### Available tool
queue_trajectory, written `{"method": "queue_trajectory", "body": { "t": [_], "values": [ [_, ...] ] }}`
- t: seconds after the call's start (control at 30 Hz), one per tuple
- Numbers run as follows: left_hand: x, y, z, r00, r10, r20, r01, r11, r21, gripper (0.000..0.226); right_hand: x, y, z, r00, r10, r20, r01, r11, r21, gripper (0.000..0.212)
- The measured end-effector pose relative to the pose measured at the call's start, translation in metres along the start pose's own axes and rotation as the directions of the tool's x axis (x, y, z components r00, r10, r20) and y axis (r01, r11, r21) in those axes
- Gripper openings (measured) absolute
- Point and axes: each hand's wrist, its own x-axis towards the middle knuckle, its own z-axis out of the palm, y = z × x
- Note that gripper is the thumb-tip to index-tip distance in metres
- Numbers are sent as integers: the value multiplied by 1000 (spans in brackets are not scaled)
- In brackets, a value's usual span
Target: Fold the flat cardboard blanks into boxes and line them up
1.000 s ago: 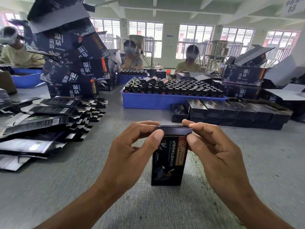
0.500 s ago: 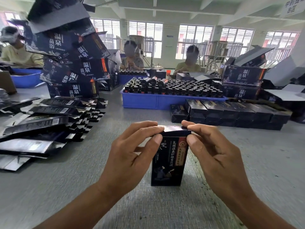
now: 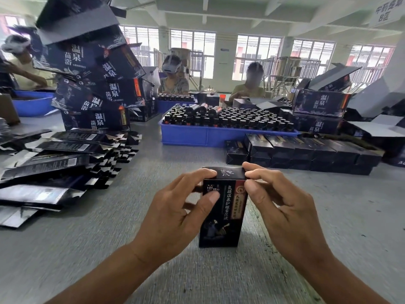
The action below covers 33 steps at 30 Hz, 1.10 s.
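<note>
The small dark box [image 3: 222,207] is stood upright on the grey table [image 3: 87,238], nearer the camera than the row of finished boxes [image 3: 306,154]. Its top flap, half a second ago raised, is now pressed flat and shut. Its upper corners are pinched by the left hand [image 3: 182,207] and the right hand [image 3: 278,205]. Folding seems finished; placement in the row is judged to remain. Flat blanks [image 3: 54,163] are heaped left of the box.

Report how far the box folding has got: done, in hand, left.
Done: a row of folded boxes is lined up in front of the blue tray. In hand: one upright box on the table, its top flap down, gripped at the top by the left hand and right hand. Left: a big pile of flat blanks at the left, and this box is not yet in the row.
</note>
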Motion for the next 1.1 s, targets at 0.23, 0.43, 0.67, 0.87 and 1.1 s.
{"method": "queue_trajectory", "body": {
  "t": [0.23, 0.43, 0.67, 0.87, 1.1],
  "values": [
    [4, -14, -5, 935, -346, 71, 353, 914, -199, 60, -8, 10, 11, 950, 169, 264, -94, 957, -276, 75],
    [10, -28, -5, 708, -706, -13, 637, 646, -420, 63, -15, 11, 23, 860, -35, 509, 300, 841, -451, 84],
    [10, -34, 0, 657, -741, 138, 686, 511, -518, 52, -14, 11, 26, 854, -109, 508, 443, 664, -603, 77],
    [13, -48, -7, 651, -758, 34, 665, 549, -506, 71, -1, 21, 35, 857, -109, 504, 443, 654, -613, 84],
    [5, -51, 0, 852, -512, 114, 488, 853, 182, 69, 84, 75, 37, 932, 154, 328, 205, 523, -827, 71]
  ]
}}
